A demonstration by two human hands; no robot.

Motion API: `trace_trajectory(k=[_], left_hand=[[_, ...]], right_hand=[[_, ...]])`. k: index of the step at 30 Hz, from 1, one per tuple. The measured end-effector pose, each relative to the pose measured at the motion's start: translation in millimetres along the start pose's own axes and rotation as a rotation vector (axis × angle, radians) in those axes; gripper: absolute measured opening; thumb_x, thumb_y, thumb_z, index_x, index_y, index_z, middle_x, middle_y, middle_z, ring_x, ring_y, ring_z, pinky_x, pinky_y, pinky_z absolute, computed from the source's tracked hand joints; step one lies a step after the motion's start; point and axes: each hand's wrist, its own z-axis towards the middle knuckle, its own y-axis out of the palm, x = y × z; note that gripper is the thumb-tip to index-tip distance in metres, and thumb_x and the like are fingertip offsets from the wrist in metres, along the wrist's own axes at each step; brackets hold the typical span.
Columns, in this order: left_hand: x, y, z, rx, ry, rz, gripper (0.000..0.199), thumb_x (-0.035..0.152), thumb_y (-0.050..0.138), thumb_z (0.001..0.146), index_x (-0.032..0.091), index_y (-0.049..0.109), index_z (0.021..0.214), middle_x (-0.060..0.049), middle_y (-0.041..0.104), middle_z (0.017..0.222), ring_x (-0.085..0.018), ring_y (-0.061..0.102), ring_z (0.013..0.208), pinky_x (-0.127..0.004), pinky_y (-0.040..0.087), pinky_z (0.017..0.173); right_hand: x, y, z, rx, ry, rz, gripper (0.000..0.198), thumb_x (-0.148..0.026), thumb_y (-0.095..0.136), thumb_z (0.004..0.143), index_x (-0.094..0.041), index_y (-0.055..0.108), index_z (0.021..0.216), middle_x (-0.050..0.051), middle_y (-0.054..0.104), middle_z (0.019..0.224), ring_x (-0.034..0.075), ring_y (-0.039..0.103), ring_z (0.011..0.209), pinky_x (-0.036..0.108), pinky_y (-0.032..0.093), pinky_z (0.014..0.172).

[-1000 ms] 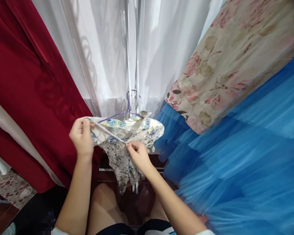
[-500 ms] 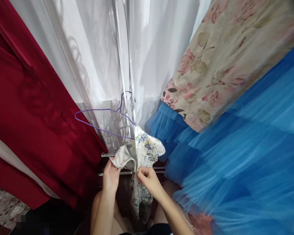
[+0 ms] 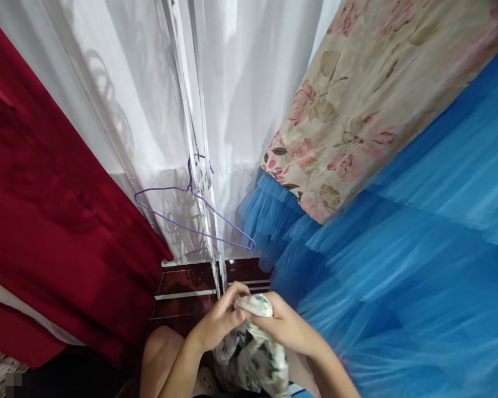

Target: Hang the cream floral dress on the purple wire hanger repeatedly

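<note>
Both hands are low in the middle of the view, close together on a white garment (image 3: 253,354) with a blue and green floral print. My left hand (image 3: 222,320) grips its bunched upper edge, thumb turned inward. From the other side my right hand (image 3: 276,323) closes round the same edge, its fingers partly hidden by the cloth. The rest of the garment hangs down over my lap. Beyond the hands, a purple wire hanger (image 3: 193,190) hangs bare on a white metal rack (image 3: 191,116).
White curtains (image 3: 240,110) hang behind the rack. Red cloth (image 3: 66,232) is on the left. A floral dress (image 3: 336,132) and blue tulle skirts (image 3: 419,265) hang at the right. Dark red floor tiles (image 3: 186,282) show below.
The garment has come off the hanger and down to my lap. Both hands have moved lower and together on its edge. The view has shifted slightly.
</note>
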Motion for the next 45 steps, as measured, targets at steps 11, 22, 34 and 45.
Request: trace_trajectory(k=[11,22,34,45], left_hand=[[-2,-27,-31,0.415,-0.075,0.170,0.028,0.039,0.060,0.091,0.019,0.065,0.110,-0.005,0.067,0.101,-0.021,0.060,0.093,-0.028,0.048,0.082],[13,-172,-54,0.389,-0.027,0.909,0.021,0.029,0.050,0.090,0.018,0.066,0.083,-0.003,0.064,0.084,-0.018,0.058,0.081,-0.028,0.045,0.075],[81,-283,31,0.772,0.108,1.353,0.026,0.017,0.039,0.090,0.021,0.063,0.098,-0.010,0.064,0.117,-0.030,0.044,0.124,-0.052,0.023,0.109],[106,-215,45,0.685,0.330,1.056,0.051,0.034,0.054,0.089,0.016,0.041,0.135,-0.012,0.055,0.132,-0.021,0.057,0.106,-0.030,0.042,0.095]], right_hand=[[-46,-109,103,0.339,-0.304,-0.047,0.025,-0.039,0.081,0.070,-0.018,0.069,0.076,-0.001,0.062,0.070,0.015,0.054,0.064,0.025,0.042,0.060],[-50,-54,169,0.107,-0.156,0.446,0.039,-0.032,0.085,0.061,-0.021,0.072,0.096,-0.003,0.071,0.071,0.014,0.062,0.057,0.024,0.047,0.058],[-72,-46,147,0.083,-0.008,0.541,0.041,-0.023,0.079,0.065,-0.017,0.073,0.106,0.003,0.077,0.086,0.020,0.071,0.075,0.030,0.054,0.075],[-62,-81,105,0.157,-0.104,0.228,0.049,-0.040,0.077,0.077,-0.024,0.065,0.122,0.005,0.071,0.116,0.020,0.066,0.100,0.031,0.050,0.089]])
